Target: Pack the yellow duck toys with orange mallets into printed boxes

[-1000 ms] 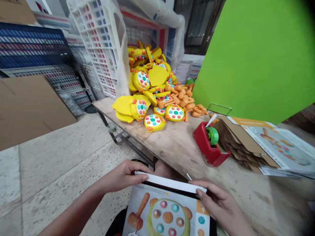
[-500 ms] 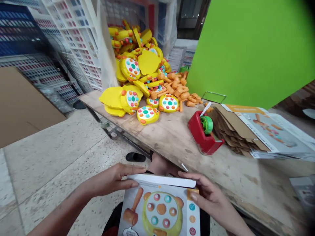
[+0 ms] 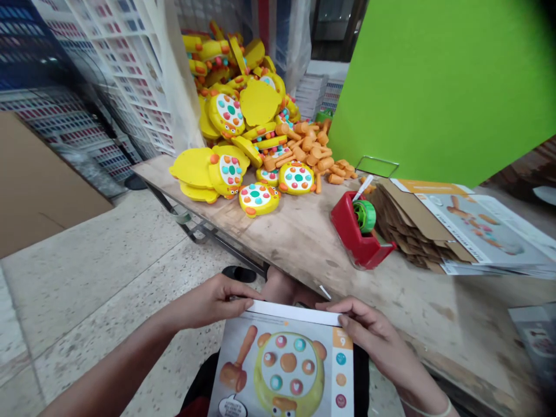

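Head view: a printed box [image 3: 286, 376] is held at the bottom centre, above the person's lap and just off the near edge of the wooden table [image 3: 299, 246], with its printed face turned to the camera. Whether it is rested on the legs cannot be told. A white flap [image 3: 295, 313] is seen along its far edge. The left end of that edge is pinched by the left hand [image 3: 228, 300], the thumb being laid near the flap and the fingers bent behind. The right end is gripped likewise by the right hand [image 3: 369, 327], with the thumb set at the corner. An orange hammer and a yellow toy are pictured on the face.

On the table, a red tape dispenser [image 3: 358, 249] fitted with a green roll [image 3: 367, 217] is placed beside stacked flat cartons [image 3: 434, 231]. Farther back, yellow toys [image 3: 260, 101] are heaped at the mouth of a white crate [image 3: 141, 75], and orange hammers [image 3: 315, 152] are piled against them. A green board [image 3: 434, 87] is stood behind the cartons.
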